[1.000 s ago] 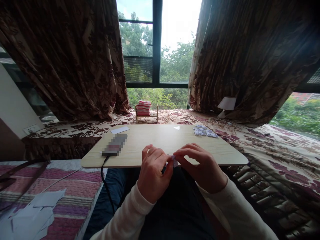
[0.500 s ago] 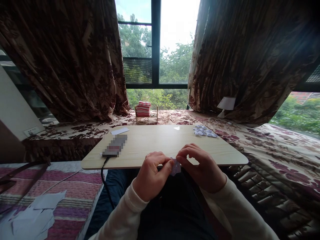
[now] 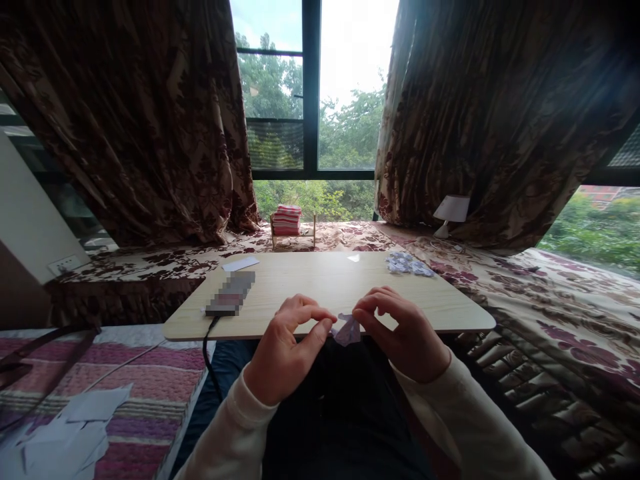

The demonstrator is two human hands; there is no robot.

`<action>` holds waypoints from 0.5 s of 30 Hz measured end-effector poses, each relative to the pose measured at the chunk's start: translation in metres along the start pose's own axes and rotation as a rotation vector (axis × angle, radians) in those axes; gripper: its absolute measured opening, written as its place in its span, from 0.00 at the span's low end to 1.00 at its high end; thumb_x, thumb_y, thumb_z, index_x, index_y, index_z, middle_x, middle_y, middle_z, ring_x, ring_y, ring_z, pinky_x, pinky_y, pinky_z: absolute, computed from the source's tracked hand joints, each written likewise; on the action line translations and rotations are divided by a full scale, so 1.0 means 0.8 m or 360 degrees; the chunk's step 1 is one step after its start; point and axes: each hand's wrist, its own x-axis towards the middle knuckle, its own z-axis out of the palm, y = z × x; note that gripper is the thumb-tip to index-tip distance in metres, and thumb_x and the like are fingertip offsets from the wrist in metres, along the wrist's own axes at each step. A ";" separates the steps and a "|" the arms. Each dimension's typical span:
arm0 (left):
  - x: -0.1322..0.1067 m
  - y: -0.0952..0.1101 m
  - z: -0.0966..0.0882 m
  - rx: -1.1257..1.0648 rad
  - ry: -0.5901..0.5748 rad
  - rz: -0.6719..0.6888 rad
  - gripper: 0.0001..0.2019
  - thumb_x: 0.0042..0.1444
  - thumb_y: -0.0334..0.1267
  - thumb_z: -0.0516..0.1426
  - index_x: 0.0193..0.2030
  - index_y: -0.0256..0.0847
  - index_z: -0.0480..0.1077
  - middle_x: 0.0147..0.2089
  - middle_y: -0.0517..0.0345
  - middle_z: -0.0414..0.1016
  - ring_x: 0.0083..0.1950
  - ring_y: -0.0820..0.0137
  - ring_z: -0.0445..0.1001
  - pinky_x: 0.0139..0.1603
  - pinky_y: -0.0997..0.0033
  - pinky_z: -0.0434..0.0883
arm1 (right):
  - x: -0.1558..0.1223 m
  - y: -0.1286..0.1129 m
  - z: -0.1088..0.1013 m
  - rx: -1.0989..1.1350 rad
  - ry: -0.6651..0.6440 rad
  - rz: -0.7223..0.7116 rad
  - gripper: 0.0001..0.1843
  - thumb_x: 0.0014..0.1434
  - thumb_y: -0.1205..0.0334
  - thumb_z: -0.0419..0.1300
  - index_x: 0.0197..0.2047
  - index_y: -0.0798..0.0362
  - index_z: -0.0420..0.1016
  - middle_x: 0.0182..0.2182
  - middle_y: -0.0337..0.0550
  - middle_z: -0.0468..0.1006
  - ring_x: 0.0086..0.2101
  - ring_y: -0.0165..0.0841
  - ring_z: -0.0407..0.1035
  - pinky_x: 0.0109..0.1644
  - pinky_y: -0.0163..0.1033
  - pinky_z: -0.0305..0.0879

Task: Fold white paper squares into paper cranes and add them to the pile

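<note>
A small piece of folded, creased paper [image 3: 347,331], pale lilac-white, is held just over the table's near edge. My right hand [image 3: 403,333] pinches its upper right side between thumb and index finger. On the other side, my left hand [image 3: 293,343] has thumb and index tip drawn together at the paper's left edge. Part of the paper is covered by the right fingers. Farther back on the light wooden table [image 3: 300,287] lies a heap of small folded paper pieces [image 3: 407,263], and near its back edge a small white scrap [image 3: 353,258].
A dark, pixelated device [image 3: 231,293] with a black cable [image 3: 206,353] occupies the table's left side, a white paper strip [image 3: 240,264] behind it. Loose paper sheets [image 3: 70,427] lie on the striped bedding. Beyond stand a rack of folded red-striped cloths [image 3: 287,221] and a lamp [image 3: 453,210].
My left hand has shifted left and its fingertips have slid toward the paper's edge, so more of the paper shows. My right hand keeps its pinch almost in place.
</note>
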 end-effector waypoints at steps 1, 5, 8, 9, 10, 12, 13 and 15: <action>-0.001 0.001 -0.003 0.0035 0.0012 0.0004 0.06 0.54 0.32 0.54 0.33 0.39 0.73 0.35 0.54 0.70 0.41 0.68 0.69 0.46 0.66 0.66 | 0.000 0.000 0.000 0.0004 0.0007 -0.0002 0.06 0.57 0.68 0.55 0.28 0.52 0.68 0.24 0.39 0.70 0.29 0.31 0.63 0.34 0.39 0.61; -0.006 0.005 -0.009 0.0158 0.0022 -0.0039 0.05 0.54 0.32 0.55 0.31 0.39 0.72 0.34 0.56 0.69 0.40 0.68 0.69 0.46 0.65 0.65 | 0.005 -0.002 0.002 0.0055 0.0020 -0.0014 0.07 0.57 0.68 0.55 0.28 0.52 0.67 0.24 0.39 0.70 0.29 0.32 0.63 0.34 0.39 0.61; -0.008 0.006 -0.009 0.0202 0.0072 -0.0110 0.05 0.54 0.32 0.55 0.29 0.39 0.71 0.33 0.57 0.70 0.38 0.68 0.69 0.44 0.65 0.65 | 0.010 -0.006 0.004 0.0096 0.0031 -0.0030 0.07 0.58 0.67 0.55 0.27 0.53 0.67 0.24 0.40 0.70 0.29 0.32 0.63 0.34 0.40 0.61; -0.008 0.007 -0.009 0.0212 0.0092 -0.0123 0.05 0.54 0.32 0.55 0.29 0.39 0.70 0.32 0.57 0.70 0.38 0.68 0.69 0.44 0.65 0.65 | 0.011 -0.007 0.004 0.0101 0.0027 -0.0039 0.07 0.58 0.67 0.55 0.27 0.53 0.67 0.24 0.40 0.70 0.29 0.32 0.63 0.34 0.40 0.61; -0.008 0.007 -0.009 0.0216 0.0108 -0.0125 0.05 0.54 0.32 0.55 0.29 0.39 0.70 0.32 0.57 0.70 0.38 0.68 0.69 0.44 0.64 0.65 | 0.013 -0.009 0.005 0.0102 0.0019 -0.0047 0.07 0.58 0.68 0.55 0.27 0.53 0.67 0.24 0.40 0.70 0.29 0.32 0.63 0.34 0.40 0.61; -0.007 0.008 -0.009 0.0211 0.0119 -0.0112 0.04 0.54 0.32 0.55 0.29 0.39 0.70 0.32 0.57 0.71 0.38 0.68 0.70 0.44 0.65 0.66 | 0.015 -0.012 0.007 0.0096 0.0004 -0.0061 0.07 0.58 0.68 0.55 0.27 0.52 0.67 0.24 0.40 0.70 0.29 0.32 0.63 0.34 0.39 0.61; -0.006 0.009 -0.008 0.0199 0.0113 -0.0101 0.04 0.54 0.33 0.55 0.29 0.39 0.71 0.33 0.57 0.71 0.38 0.68 0.70 0.44 0.65 0.66 | 0.015 -0.013 0.007 0.0095 -0.0001 -0.0065 0.07 0.57 0.68 0.55 0.27 0.52 0.67 0.24 0.39 0.69 0.29 0.32 0.63 0.33 0.39 0.61; -0.003 0.010 -0.007 0.0169 0.0094 -0.0081 0.05 0.54 0.33 0.55 0.30 0.40 0.71 0.32 0.57 0.71 0.38 0.68 0.70 0.43 0.66 0.66 | 0.016 -0.016 0.009 0.0100 -0.0012 -0.0072 0.07 0.57 0.68 0.55 0.27 0.52 0.67 0.23 0.39 0.69 0.28 0.31 0.63 0.33 0.39 0.61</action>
